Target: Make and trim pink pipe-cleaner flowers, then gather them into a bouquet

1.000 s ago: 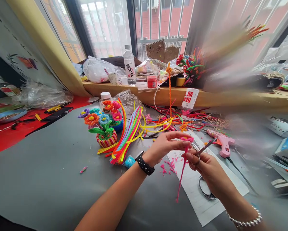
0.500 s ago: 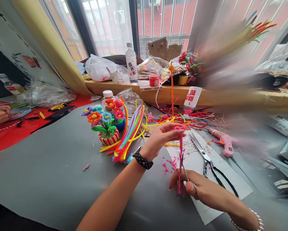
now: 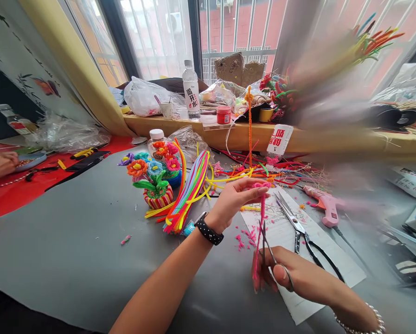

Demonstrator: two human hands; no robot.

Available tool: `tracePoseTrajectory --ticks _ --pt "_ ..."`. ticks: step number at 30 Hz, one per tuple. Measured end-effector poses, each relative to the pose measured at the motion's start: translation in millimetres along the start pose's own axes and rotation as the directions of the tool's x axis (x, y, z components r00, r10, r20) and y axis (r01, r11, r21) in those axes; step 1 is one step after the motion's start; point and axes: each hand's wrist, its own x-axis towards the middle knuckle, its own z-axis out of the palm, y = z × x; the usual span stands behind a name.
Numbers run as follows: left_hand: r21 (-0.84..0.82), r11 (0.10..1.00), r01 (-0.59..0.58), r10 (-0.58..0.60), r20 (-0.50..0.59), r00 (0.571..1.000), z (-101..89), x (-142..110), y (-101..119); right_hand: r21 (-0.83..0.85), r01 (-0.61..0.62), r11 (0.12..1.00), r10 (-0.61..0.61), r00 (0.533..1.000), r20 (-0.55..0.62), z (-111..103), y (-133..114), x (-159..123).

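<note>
My left hand (image 3: 237, 200) pinches the looped upper end of a pink pipe cleaner (image 3: 262, 209), whose stem hangs down. In my right hand (image 3: 279, 268) is a pair of small metal scissors (image 3: 267, 243), thumb through one ring. The blades point up, slightly apart, beside the pink stem; whether they touch it I cannot tell. The stem's lower end passes in front of my right fingers. Pink fuzz clippings (image 3: 246, 237) lie below my left hand, on the table and the edge of a sheet of paper (image 3: 298, 301).
Large black-handled scissors (image 3: 300, 227) lie on the paper, with a pink glue gun (image 3: 324, 204) beyond. Left of my hands are a pipe-cleaner flower pot (image 3: 158, 197) and a bundle of coloured pipe cleaners (image 3: 188, 195). Another person's hand (image 3: 1, 164) is at the far left.
The scissor blades have opened a little wider, and my right hand has shifted slightly right and down. The lower end of the pink stem now slants to the left.
</note>
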Motion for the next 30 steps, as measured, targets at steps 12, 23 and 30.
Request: tracePoseTrajectory --ticks 12,23,30 --pt "-0.017 1.000 -0.019 0.019 0.015 1.000 -0.5 0.4 -2.7 0.101 0.020 0.995 -0.016 0.999 -0.035 2.3 4.6 3.0" --pt "-0.033 0.999 -0.033 0.030 -0.070 0.997 -2.5 1.0 0.1 0.206 -0.026 0.978 0.042 0.996 -0.074 4.7 11.2 6.7" --pt "-0.039 0.998 -0.046 0.043 -0.067 0.997 -3.9 1.1 1.7 0.274 -0.027 0.961 0.051 0.995 -0.081 6.9 11.1 7.8"
